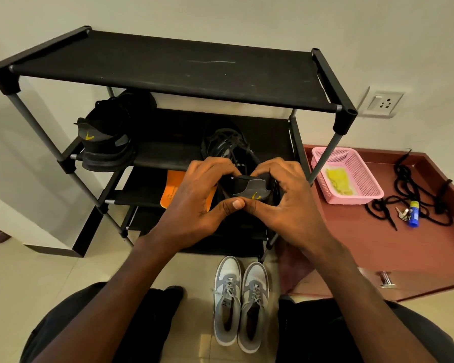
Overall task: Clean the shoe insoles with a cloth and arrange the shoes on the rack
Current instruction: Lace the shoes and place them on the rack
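Rack (168,66) of black fabric shelves on grey poles, backed against a pale wall, filling the frame from nine o'clock to two o'clock. Top shelf bare, its front edge running from ten o'clock down toward two o'clock. On the second shelf at ten o'clock, black shoe (105,137) with a yellow mark, heel outward, overhanging the front bar. Below it, orange insole (172,189) lying on the third shelf, partly hidden behind the left hand. Pale tiled floor at eight o'clock, open between rack and knees.

At centre, left hand (194,197) and right hand (286,200) curled round the heel of a second black shoe (249,187) on the second shelf at the rack's right end, fingers over its collar, thumbs meeting beneath the heel, laces trailing above. Forearms rising from six o'clock in a narrow V.

At six o'clock, grey-and-white sneakers (240,302) side by side on the floor, toes toward the rack.

At three o'clock, reddish-brown table (364,244) touching the rack's right leg, bearing pink basket (351,163) with yellow cloth (337,179) inside; black laces (414,189), keys (402,214) and blue glue stick (413,214) nearby. Wall socket (382,102) at two o'clock.
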